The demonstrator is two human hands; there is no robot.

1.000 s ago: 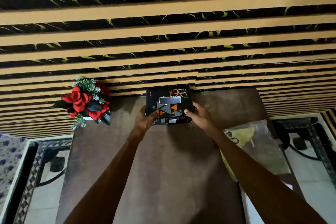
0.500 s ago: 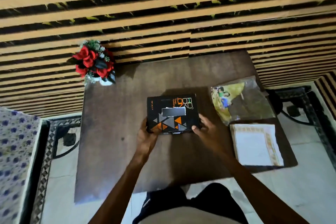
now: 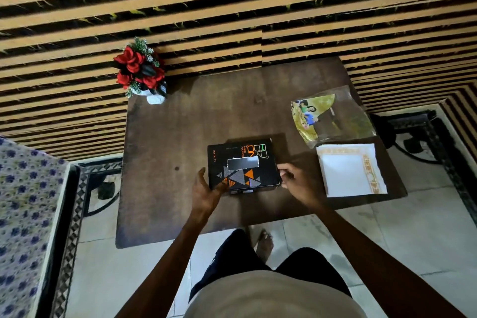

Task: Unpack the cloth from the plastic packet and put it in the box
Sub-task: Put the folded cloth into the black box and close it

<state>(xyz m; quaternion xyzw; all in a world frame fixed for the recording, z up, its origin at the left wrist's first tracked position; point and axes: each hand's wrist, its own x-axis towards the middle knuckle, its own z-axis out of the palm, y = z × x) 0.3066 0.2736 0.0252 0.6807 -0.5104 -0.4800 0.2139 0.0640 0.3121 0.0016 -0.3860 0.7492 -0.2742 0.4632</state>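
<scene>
A dark brown wooden table [image 3: 180, 137] stands against a striped wall. Both hands touch the closed black cardboard box [image 3: 242, 162]: left hand [image 3: 206, 188] and right hand [image 3: 296, 181], fingers loosely curled at its near corners. The folded white cloth [image 3: 348, 170] lies right, below the clear plastic packet [image 3: 333, 116]. Lifting the lid may nudge the box into the cloth.
</scene>
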